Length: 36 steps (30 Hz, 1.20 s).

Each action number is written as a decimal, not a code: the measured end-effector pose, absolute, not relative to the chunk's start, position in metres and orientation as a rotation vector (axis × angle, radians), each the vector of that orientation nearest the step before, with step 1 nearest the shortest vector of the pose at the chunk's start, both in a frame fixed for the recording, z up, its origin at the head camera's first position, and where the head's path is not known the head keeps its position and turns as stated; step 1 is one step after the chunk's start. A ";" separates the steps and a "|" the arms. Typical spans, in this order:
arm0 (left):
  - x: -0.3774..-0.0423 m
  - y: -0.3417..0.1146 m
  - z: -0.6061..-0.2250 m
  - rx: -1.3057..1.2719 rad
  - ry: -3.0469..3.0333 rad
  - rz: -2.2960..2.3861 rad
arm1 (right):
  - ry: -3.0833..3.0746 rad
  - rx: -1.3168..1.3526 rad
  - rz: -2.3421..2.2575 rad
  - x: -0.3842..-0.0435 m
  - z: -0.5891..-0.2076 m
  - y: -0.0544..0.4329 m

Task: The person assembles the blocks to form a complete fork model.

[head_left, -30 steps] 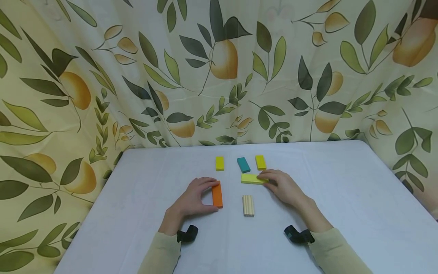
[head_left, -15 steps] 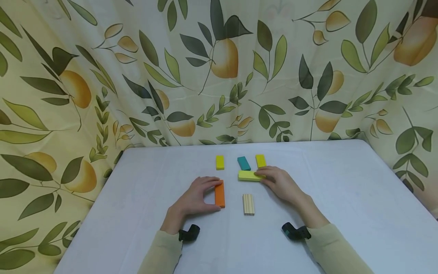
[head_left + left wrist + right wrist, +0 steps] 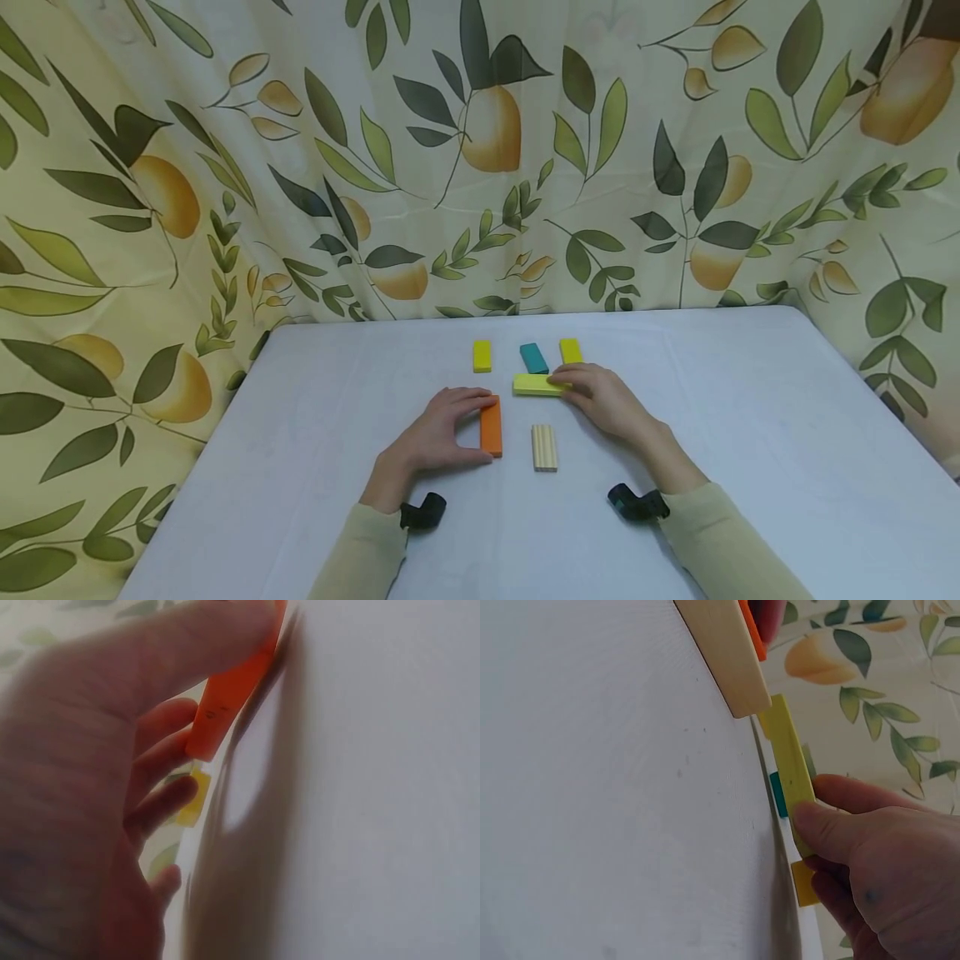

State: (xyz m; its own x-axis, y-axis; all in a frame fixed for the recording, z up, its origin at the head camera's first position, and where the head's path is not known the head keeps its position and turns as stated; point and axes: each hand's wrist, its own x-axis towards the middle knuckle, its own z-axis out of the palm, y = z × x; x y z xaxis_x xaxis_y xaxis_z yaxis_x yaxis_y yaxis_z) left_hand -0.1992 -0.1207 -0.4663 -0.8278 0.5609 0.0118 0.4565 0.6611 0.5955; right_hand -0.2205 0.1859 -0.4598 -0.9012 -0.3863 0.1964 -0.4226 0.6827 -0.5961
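Pinching a lime-yellow block [image 3: 531,384] by its right end, a person's right hand [image 3: 611,408] is holding it crosswise, just in front of a teal block [image 3: 534,358], while the left hand [image 3: 435,433] is grasping an orange block [image 3: 491,427] end to end between thumb and fingers. A pale ribbed wooden piece [image 3: 544,448] is resting on the white surface [image 3: 510,533], right of the orange block. Two yellow blocks are sitting toward the far edge, the right one [image 3: 571,350] partly hidden by the right hand.
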 end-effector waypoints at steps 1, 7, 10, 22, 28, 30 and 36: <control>-0.199 -0.120 -0.466 0.832 2.701 0.897 | -2.832 0.683 1.027 -0.221 -0.460 0.185; -0.199 -0.115 -0.467 0.829 2.704 0.880 | -2.841 0.696 1.026 -0.223 -0.458 0.182; -0.200 -0.114 -0.468 0.841 2.702 0.875 | -2.850 0.700 1.022 -0.224 -0.458 0.181; -0.197 -0.104 -0.469 0.862 2.703 0.853 | -2.904 0.677 1.029 -0.227 -0.456 0.174; -0.197 -0.100 -0.469 0.882 2.715 0.835 | -2.905 0.700 1.029 -0.230 -0.455 0.170; -0.197 -0.098 -0.469 0.893 2.720 0.826 | -2.905 0.711 1.026 -0.230 -0.455 0.169; -0.198 -0.096 -0.468 0.918 2.713 0.810 | -2.894 0.749 1.023 -0.231 -0.456 0.167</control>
State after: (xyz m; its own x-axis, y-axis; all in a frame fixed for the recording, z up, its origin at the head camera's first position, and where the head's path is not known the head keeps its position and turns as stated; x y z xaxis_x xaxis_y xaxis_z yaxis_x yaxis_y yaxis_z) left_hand -0.1979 -0.0956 -0.4684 -0.7972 0.6035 0.0166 0.5139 0.6639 0.5433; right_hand -0.2313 0.1668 -0.4558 -0.8874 -0.4401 0.1373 -0.4286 0.6781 -0.5971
